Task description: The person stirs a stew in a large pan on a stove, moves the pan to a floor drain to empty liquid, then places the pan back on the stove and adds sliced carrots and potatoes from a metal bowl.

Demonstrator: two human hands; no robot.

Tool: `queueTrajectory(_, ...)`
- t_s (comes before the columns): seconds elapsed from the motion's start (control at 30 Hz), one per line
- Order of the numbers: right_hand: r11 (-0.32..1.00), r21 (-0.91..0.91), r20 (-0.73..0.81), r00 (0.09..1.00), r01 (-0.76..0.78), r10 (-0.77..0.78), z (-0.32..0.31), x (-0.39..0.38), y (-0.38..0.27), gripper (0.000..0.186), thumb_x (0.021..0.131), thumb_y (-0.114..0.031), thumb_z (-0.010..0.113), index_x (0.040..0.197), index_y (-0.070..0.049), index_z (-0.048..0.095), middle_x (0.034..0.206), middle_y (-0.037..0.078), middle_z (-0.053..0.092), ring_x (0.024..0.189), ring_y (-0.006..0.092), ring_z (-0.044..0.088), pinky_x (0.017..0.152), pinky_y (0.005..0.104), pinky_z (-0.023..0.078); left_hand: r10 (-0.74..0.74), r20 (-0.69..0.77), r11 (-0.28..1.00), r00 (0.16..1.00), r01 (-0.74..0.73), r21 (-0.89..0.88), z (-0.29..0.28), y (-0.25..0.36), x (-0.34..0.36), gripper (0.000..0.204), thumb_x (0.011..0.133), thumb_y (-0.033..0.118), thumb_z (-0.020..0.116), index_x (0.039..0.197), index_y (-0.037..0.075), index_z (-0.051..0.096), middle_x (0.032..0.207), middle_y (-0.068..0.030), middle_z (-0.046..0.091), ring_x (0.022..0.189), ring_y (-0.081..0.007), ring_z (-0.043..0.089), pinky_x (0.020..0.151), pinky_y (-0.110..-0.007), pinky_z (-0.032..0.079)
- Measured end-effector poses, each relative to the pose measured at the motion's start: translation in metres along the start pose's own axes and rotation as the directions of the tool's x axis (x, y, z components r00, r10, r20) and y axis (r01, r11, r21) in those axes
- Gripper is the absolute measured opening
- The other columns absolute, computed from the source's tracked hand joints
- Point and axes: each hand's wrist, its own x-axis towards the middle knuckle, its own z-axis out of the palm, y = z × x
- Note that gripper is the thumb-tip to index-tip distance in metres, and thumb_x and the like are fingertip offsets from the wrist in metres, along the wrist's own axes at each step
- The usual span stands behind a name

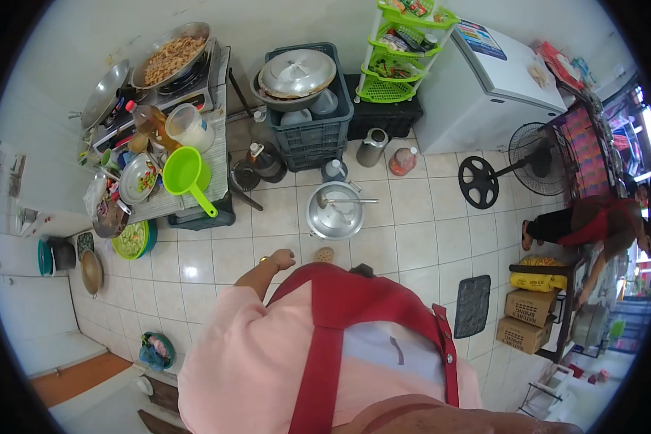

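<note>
A metal pot (331, 227) is set on the floor (412, 240) at the clock's centre, a ladle (362, 200) laid across it, perhaps for cleanliness. Toward half past seven, the left hand (283, 259) is seen curled, contents untellable; the right hand is unseen.

Dark capital letters are standing out on two stacked cardboard boxes (529, 309) — two lines of print on each. A blue-and-white label (482, 40) is lying on the white chest freezer (457, 108), bearing print too small to read.
</note>
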Motion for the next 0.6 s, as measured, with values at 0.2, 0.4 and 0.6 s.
queueTrajectory(0.2, 0.919, -0.229, 0.103, 0.947, 0.321, -0.305, 0.013, 0.068, -0.048, 0.04, 0.078, -0.025, 0.067, 0.109, 0.0, 0.065, 0.098, 0.016, 0.068, 0.087, 0.026, 0.067, 0.074, 0.0328, 0.053, -0.097, -0.208, 0.967, 0.973, 0.042, -0.253, -0.039, -0.04, -0.013, 0.041, 0.077, 0.028, 0.06, 0.111, 0.004, 0.061, 0.108, -0.0215, 0.063, 0.105, -0.0341, 0.058, 0.093, -0.039, 0.045)
queueTrajectory(0.4, 0.875, -0.313, 0.26, 0.919, 0.37, -0.296, 0.004, 0.109, -0.121, 0.039, 0.075, -0.027, 0.07, 0.104, -0.002, 0.068, 0.105, 0.015, 0.068, 0.096, 0.0229, 0.066, 0.083, 0.0314, 0.051, -0.321, -0.245, 0.897, 0.915, 0.211, -0.389, -0.011, -0.087, -0.052, 0.041, 0.078, 0.028, 0.06, 0.112, 0.004, 0.061, 0.11, -0.02, 0.063, 0.107, -0.0335, 0.058, 0.093, -0.039, 0.046)
queueTrajectory(0.6, 0.885, -0.241, 0.357, 0.884, 0.399, -0.301, -0.023, 0.105, -0.209, 0.031, 0.077, -0.016, 0.063, 0.104, -0.002, 0.067, 0.098, 0.012, 0.068, 0.085, 0.0216, 0.066, 0.075, 0.0321, 0.053, -0.475, -0.181, 0.775, 0.861, 0.312, -0.549, 0.055, -0.107, -0.082, 0.041, 0.078, 0.027, 0.061, 0.112, 0.005, 0.061, 0.11, -0.019, 0.063, 0.106, -0.0325, 0.058, 0.093, -0.038, 0.047)
